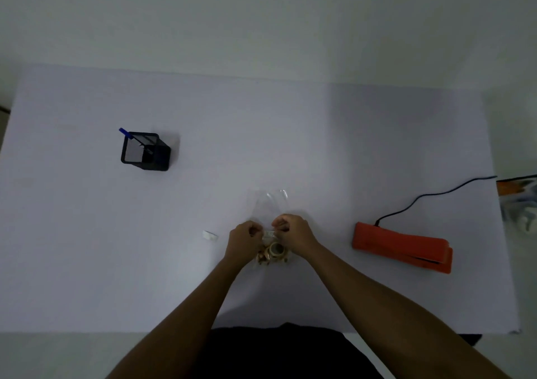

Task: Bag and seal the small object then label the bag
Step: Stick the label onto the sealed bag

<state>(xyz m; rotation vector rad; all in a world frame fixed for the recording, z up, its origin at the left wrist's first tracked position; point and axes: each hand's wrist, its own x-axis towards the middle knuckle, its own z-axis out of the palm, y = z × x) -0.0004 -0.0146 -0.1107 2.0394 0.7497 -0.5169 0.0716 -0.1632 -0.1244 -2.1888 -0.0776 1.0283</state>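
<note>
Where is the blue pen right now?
In the head view, the blue pen stands in the black mesh holder on the left side of the table, far across from the orange sealer on the right.

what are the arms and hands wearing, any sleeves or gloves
No gloves on the left hand or right hand, no rings or watch visible. The left arm and right arm are bare, no sleeves in view. The body wears black clothing.
</note>
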